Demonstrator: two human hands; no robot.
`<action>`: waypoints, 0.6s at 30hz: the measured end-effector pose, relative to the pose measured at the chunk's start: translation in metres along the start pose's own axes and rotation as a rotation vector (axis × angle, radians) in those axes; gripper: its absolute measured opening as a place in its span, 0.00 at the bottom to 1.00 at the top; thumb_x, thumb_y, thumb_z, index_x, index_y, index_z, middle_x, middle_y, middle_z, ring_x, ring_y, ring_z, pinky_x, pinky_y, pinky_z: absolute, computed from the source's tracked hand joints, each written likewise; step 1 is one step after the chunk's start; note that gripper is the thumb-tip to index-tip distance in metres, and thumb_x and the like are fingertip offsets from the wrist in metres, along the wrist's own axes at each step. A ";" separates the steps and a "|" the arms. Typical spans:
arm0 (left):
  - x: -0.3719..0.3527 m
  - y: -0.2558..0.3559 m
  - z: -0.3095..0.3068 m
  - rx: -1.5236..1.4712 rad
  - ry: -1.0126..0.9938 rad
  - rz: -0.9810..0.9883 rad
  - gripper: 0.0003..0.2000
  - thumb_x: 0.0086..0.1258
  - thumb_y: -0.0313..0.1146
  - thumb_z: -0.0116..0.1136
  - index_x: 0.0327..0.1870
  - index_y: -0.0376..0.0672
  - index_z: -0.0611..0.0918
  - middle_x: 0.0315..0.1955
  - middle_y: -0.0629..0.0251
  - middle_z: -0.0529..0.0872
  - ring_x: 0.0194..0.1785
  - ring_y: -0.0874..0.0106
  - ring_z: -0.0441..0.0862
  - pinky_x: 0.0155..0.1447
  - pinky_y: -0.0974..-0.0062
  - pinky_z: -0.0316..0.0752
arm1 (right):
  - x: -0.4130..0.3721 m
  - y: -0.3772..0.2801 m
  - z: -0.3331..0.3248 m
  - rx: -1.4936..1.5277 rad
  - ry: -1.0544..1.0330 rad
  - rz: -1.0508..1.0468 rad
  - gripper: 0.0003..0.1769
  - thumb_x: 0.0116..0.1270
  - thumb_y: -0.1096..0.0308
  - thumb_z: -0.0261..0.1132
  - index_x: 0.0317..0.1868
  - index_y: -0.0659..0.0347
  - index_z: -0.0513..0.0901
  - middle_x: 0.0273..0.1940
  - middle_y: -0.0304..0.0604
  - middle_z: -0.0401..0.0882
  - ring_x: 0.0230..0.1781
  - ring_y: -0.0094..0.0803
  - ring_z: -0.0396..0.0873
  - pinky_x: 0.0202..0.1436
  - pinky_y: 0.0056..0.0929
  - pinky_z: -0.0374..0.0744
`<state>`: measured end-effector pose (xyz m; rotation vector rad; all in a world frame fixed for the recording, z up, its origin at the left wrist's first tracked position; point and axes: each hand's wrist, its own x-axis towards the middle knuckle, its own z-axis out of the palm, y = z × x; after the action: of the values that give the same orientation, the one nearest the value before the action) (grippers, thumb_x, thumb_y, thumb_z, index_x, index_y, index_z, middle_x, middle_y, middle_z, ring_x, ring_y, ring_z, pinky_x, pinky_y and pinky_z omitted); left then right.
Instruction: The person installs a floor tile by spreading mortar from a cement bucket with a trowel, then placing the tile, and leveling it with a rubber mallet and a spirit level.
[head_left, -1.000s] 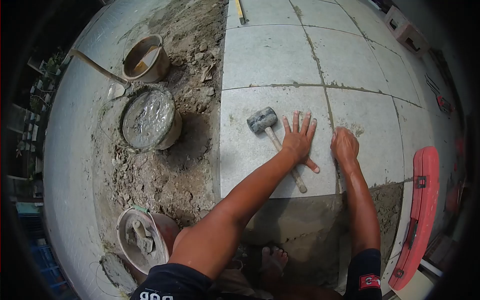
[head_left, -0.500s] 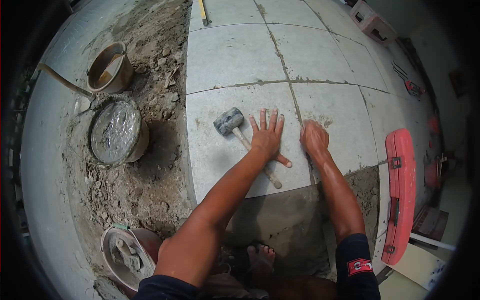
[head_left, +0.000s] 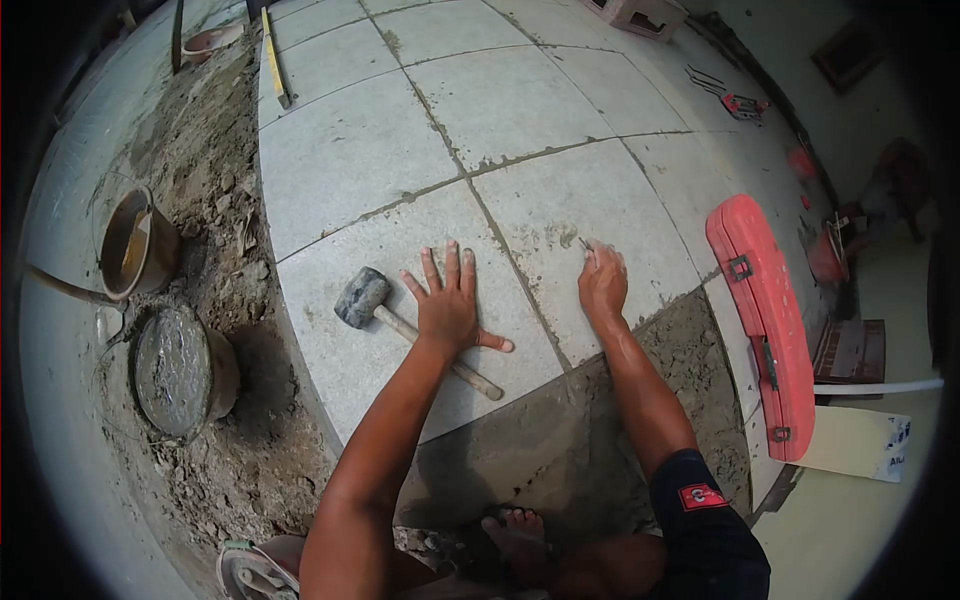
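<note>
My left hand (head_left: 450, 310) lies flat with fingers spread on a pale floor tile (head_left: 340, 255), across the handle of a rubber mallet (head_left: 362, 297). The mallet's dark head rests to the left of my fingers, and its wooden handle comes out below my palm. To the right of the joint, my right hand (head_left: 603, 285) is closed over the neighbouring tile (head_left: 660, 240). Its fingertips pinch something small and thin that I cannot make out, beside a smear of mortar (head_left: 562, 236) on the tile.
Buckets of wet mortar (head_left: 172, 370) and brownish liquid (head_left: 140, 245) stand on rough soil at left. A red tool case (head_left: 765, 330) lies at right. A yellow level (head_left: 274, 60) and a tile spacer tool (head_left: 742, 106) lie farther off. Bare mortar bed (head_left: 480, 460) borders the tiles nearest me.
The view has turned to the right. My right hand has moved away from the joint onto the right tile, with something small now at its fingertips. My left hand stays spread over the mallet handle.
</note>
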<state>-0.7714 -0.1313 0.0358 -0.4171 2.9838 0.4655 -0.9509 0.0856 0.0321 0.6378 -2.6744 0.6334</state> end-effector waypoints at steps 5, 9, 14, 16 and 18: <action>0.005 0.000 0.003 -0.020 -0.003 0.020 0.87 0.22 0.89 0.66 0.86 0.34 0.51 0.87 0.40 0.41 0.85 0.25 0.30 0.72 0.10 0.35 | -0.001 0.026 0.007 -0.062 -0.050 0.156 0.09 0.78 0.70 0.57 0.52 0.56 0.82 0.69 0.49 0.76 0.71 0.51 0.71 0.74 0.59 0.65; 0.008 0.001 0.003 -0.015 0.003 0.047 0.88 0.23 0.88 0.69 0.85 0.29 0.50 0.86 0.35 0.42 0.84 0.23 0.29 0.69 0.07 0.36 | 0.005 0.042 0.019 -0.137 -0.006 0.049 0.17 0.81 0.69 0.52 0.65 0.62 0.74 0.76 0.54 0.70 0.83 0.51 0.59 0.85 0.57 0.54; 0.006 0.003 0.008 -0.009 -0.014 0.051 0.88 0.23 0.87 0.69 0.84 0.28 0.51 0.86 0.35 0.40 0.84 0.23 0.28 0.68 0.07 0.38 | 0.008 0.043 0.019 -0.164 -0.132 0.109 0.22 0.83 0.68 0.49 0.73 0.64 0.68 0.79 0.53 0.66 0.87 0.50 0.52 0.88 0.56 0.49; 0.009 0.001 0.007 0.010 0.013 0.057 0.88 0.22 0.87 0.69 0.84 0.27 0.51 0.86 0.35 0.41 0.84 0.23 0.28 0.68 0.06 0.38 | 0.012 0.041 0.020 -0.139 -0.079 0.073 0.21 0.83 0.68 0.49 0.71 0.63 0.70 0.80 0.53 0.65 0.87 0.49 0.52 0.88 0.56 0.48; 0.010 0.001 0.005 0.016 0.009 0.056 0.88 0.23 0.88 0.69 0.84 0.28 0.51 0.86 0.35 0.41 0.84 0.23 0.28 0.68 0.07 0.38 | 0.015 0.039 0.018 -0.130 -0.095 0.088 0.20 0.83 0.68 0.49 0.70 0.62 0.70 0.81 0.53 0.64 0.87 0.49 0.52 0.88 0.56 0.48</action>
<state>-0.7812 -0.1317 0.0296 -0.3352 3.0124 0.4456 -0.9864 0.1026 0.0092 0.5301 -2.8174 0.4570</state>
